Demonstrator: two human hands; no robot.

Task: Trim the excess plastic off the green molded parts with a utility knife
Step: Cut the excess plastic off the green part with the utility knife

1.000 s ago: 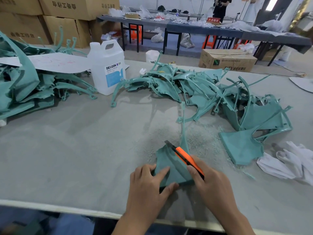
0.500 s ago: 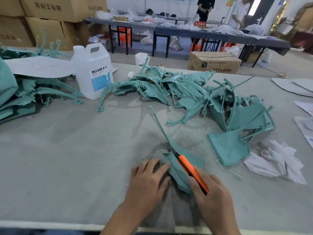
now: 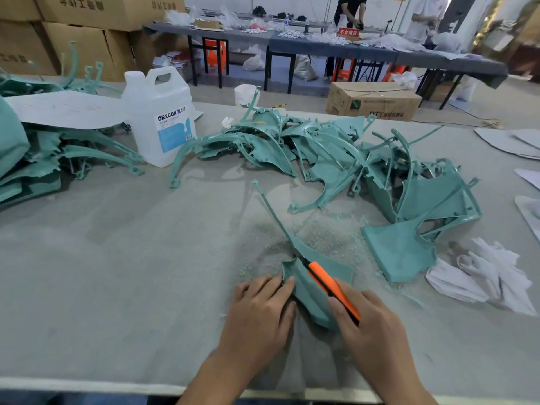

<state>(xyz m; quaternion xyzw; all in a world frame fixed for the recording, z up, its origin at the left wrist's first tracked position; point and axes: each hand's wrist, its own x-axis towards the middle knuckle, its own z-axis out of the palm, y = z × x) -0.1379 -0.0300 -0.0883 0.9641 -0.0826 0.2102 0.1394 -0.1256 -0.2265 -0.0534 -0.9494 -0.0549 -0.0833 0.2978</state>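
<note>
Two hands busy: left hand, fingers flat, pins green part on bench near front edge; right hand grips utility knife laid along its ridge. Best: shallow strokes away from left fingertips, firm downward pressure.

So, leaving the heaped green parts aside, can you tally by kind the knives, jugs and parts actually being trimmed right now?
utility knife: 1
white jug: 1
green part being trimmed: 1
Total: 3
</note>
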